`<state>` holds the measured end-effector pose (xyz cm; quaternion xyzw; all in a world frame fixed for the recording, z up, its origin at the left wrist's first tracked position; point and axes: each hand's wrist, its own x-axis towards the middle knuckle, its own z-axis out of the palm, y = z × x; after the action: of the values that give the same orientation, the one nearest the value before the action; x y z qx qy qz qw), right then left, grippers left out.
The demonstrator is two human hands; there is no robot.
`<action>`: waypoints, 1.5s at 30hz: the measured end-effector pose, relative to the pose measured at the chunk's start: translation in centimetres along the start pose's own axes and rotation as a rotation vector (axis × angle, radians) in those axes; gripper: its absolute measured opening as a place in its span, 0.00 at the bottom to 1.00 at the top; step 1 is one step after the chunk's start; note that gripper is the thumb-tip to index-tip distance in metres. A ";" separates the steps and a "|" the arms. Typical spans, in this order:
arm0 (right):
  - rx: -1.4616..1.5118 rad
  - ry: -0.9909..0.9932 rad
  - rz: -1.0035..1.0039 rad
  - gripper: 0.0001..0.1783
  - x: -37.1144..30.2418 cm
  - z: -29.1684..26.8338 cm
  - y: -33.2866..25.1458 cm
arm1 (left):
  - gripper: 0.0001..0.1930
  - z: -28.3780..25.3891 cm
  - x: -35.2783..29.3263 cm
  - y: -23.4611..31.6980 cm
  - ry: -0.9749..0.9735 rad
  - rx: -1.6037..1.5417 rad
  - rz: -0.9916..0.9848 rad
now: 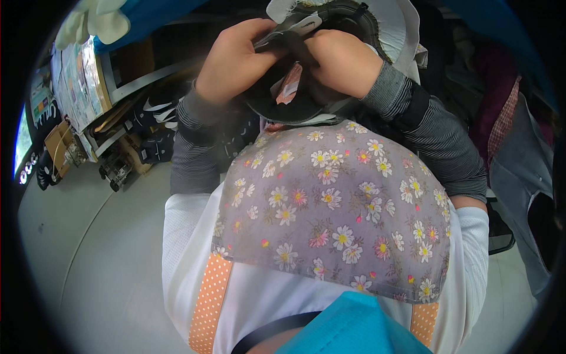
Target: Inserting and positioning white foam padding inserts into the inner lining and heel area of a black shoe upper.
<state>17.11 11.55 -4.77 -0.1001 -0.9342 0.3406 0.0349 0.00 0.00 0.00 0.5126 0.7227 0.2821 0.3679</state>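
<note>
Soft light fills the centre (the corners go black), edges bending.

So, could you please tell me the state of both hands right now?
Left hand: closed, pinching black material.
Right hand: closed, gripping black material too.

Left hand [236, 59], right hand [345, 64] gripping black fabric [294, 43]; reddish patch [289, 85] between; floral apron [336, 206] on torso; blue mask [354, 327] below.

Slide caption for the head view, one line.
Head view: left hand and right hand gripping black fabric just beyond the wearer's floral apron.
</note>
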 end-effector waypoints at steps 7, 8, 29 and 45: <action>0.103 -0.029 0.159 0.08 0.1 1.4 -0.8 | 0.15 0.1 -0.6 0.1 0.016 0.034 0.019; 0.116 -0.005 0.186 0.08 0.1 1.6 -0.9 | 0.14 0.1 -0.6 0.1 0.042 0.006 0.026; -0.134 0.373 0.108 0.12 -1.4 -2.6 0.5 | 0.18 -0.4 -0.9 0.8 0.112 0.161 0.043; -0.168 0.887 -0.254 0.08 1.4 -9.4 -0.1 | 0.19 -0.8 0.1 1.1 0.227 -0.056 0.030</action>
<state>16.95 17.72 2.51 -0.1231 -0.8583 0.1812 0.4639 -0.07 0.44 1.25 0.4777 0.7438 0.3640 0.2933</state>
